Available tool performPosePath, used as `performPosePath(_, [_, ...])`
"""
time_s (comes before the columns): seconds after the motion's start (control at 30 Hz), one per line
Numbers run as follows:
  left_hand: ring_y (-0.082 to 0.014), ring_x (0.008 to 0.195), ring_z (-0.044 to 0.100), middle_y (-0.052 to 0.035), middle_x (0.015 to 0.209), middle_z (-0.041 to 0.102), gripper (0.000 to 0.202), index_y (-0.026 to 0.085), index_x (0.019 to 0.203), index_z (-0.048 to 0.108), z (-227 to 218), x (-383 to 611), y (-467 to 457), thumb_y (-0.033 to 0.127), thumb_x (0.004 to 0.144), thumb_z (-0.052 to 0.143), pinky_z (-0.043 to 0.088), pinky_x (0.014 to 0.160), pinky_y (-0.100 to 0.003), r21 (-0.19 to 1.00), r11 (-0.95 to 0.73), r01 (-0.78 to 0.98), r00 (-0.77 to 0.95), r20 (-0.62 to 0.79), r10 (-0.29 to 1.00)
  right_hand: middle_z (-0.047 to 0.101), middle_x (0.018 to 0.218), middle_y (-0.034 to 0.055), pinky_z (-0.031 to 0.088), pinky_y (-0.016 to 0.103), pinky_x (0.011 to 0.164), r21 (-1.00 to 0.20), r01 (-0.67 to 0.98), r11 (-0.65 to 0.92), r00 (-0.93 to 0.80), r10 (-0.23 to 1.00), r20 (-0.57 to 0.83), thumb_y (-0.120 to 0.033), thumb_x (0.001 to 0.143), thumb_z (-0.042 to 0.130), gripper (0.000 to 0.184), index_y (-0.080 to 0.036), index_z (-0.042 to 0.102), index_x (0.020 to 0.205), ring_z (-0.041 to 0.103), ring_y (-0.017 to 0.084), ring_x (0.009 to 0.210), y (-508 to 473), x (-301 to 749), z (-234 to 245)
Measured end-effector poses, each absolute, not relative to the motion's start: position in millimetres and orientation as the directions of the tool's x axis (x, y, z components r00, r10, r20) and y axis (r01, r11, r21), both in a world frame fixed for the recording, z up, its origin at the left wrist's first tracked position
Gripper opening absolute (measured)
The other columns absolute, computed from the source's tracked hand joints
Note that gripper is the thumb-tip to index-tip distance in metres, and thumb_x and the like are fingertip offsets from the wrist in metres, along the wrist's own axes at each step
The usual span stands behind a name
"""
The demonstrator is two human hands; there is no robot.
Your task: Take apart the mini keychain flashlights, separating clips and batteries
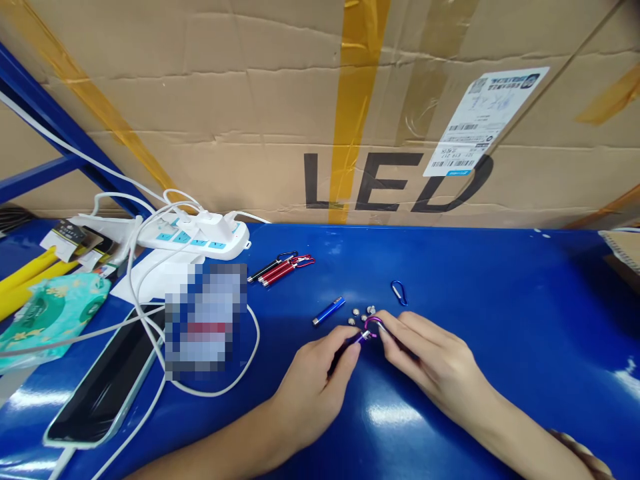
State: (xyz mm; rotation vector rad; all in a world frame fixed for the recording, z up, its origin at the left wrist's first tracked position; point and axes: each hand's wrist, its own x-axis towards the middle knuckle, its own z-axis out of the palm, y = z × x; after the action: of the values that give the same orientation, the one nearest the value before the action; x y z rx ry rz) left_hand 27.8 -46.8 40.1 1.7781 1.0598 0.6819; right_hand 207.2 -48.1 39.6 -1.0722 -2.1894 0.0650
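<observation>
My left hand [317,380] pinches a small purple flashlight [356,338] between thumb and fingers, its silver end pointing right. A purple carabiner [373,323] meets that silver end, and my right hand [435,353] grips it with thumb and forefinger. Whether the two are linked I cannot tell. Just beyond my fingertips lie several silver button cells [355,312]. A blue flashlight tube [329,311] rests to their left. To the right, farther back, is a loose blue carabiner [399,293].
Black and red flashlights with carabiners [277,271] lie farther back. At left are a white power strip [215,243] with looping cables, a phone [107,380], a blurred-out item [207,320] and a green tissue pack [60,310]. A large cardboard box [250,120] stands behind the blue table [475,267].
</observation>
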Motion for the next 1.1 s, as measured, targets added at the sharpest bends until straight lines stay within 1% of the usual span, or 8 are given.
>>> performPosePath(0.27, [-0.0099,0.049,0.041,0.006,0.057,0.043,0.013,0.019,0.096,0.053,33.3,33.0,-56.9,0.022,0.087,0.044,0.03,0.048,-0.021,0.907,-0.192,0.375,0.54,-0.045,0.84,0.059,0.077,0.0045,0.05,0.023,0.061,-0.374,0.698,0.61,-0.373,0.756,0.538,-0.021,0.093,0.039,0.026,-0.015,0.052,0.114,0.057,0.013,0.065,-48.3,209.2,37.7])
performPosePath(0.37, [-0.0102,0.049,0.039,0.0064,0.058,0.04,0.013,0.02,0.098,0.048,31.9,33.1,-59.2,0.023,0.088,0.042,0.03,0.048,-0.021,0.917,-0.162,0.364,0.524,-0.058,0.85,0.063,0.084,0.0085,0.052,0.026,0.065,-0.262,0.834,0.486,-0.32,0.812,0.489,-0.029,0.095,0.031,0.034,-0.013,0.053,0.116,0.062,0.017,0.075,-39.9,217.5,35.5])
performPosePath(0.53, [-0.0107,0.053,0.041,0.0056,0.062,0.043,0.01,0.021,0.097,0.044,32.5,30.8,-55.2,0.024,0.089,0.04,0.033,0.052,-0.021,0.944,-0.101,0.314,0.45,-0.054,0.891,0.063,0.071,0.009,0.044,0.028,0.042,0.026,0.978,0.208,-0.2,0.886,0.419,-0.034,0.095,0.023,0.047,-0.008,0.06,0.108,0.062,0.021,0.064,-23.9,234.0,26.4])
performPosePath(0.67, [-0.0105,0.056,0.045,0.0051,0.064,0.047,0.007,0.021,0.094,0.047,33.3,30.0,-52.5,0.023,0.088,0.044,0.035,0.052,-0.02,0.943,-0.099,0.316,0.415,-0.044,0.909,0.064,0.081,0.0102,0.043,0.03,0.047,0.051,0.985,0.165,-0.172,0.898,0.404,-0.035,0.094,0.028,0.043,-0.012,0.063,0.106,0.06,0.023,0.069,-21.2,236.7,25.1])
performPosePath(0.73, [-0.0102,0.056,0.047,0.0049,0.065,0.05,0.006,0.021,0.092,0.05,33.3,30.1,-51.9,0.022,0.087,0.047,0.036,0.052,-0.02,0.94,-0.112,0.322,0.412,-0.032,0.911,0.064,0.09,0.0101,0.047,0.034,0.06,-0.069,0.968,0.241,-0.19,0.884,0.427,-0.037,0.092,0.035,0.038,-0.016,0.065,0.104,0.06,0.023,0.076,-23.3,232.3,30.5])
performPosePath(0.8, [-0.01,0.056,0.049,0.0047,0.066,0.053,0.006,0.021,0.091,0.052,33.1,30.1,-51.7,0.021,0.086,0.049,0.037,0.052,-0.019,0.935,-0.132,0.33,0.411,-0.016,0.911,0.065,0.091,0.0077,0.049,0.036,0.07,-0.322,0.878,0.354,-0.202,0.884,0.422,-0.037,0.09,0.042,0.032,-0.02,0.068,0.097,0.06,0.021,0.08,-27.3,224.9,38.7])
performPosePath(0.9, [-0.01,0.054,0.051,0.0045,0.066,0.058,0.008,0.021,0.092,0.055,32.2,29.8,-52.2,0.021,0.084,0.054,0.04,0.052,-0.018,0.919,-0.183,0.35,0.404,0.028,0.915,0.067,0.079,0.0043,0.051,0.025,0.059,-0.716,0.607,0.345,-0.192,0.938,0.289,-0.034,0.085,0.053,0.022,-0.02,0.07,0.084,0.063,0.015,0.07,-35.4,211.8,50.4])
performPosePath(1.1, [-0.0108,0.053,0.054,0.0009,0.069,0.064,0.012,0.019,0.092,0.063,28.0,29.0,-53.9,0.019,0.084,0.055,0.045,0.052,-0.019,0.868,-0.332,0.368,0.385,0.182,0.905,0.065,0.063,0.0023,0.047,0.019,0.044,-0.881,0.389,0.269,-0.193,0.959,0.208,-0.028,0.078,0.062,0.016,-0.019,0.07,0.068,0.059,0.011,0.054,-44.6,197.8,55.7])
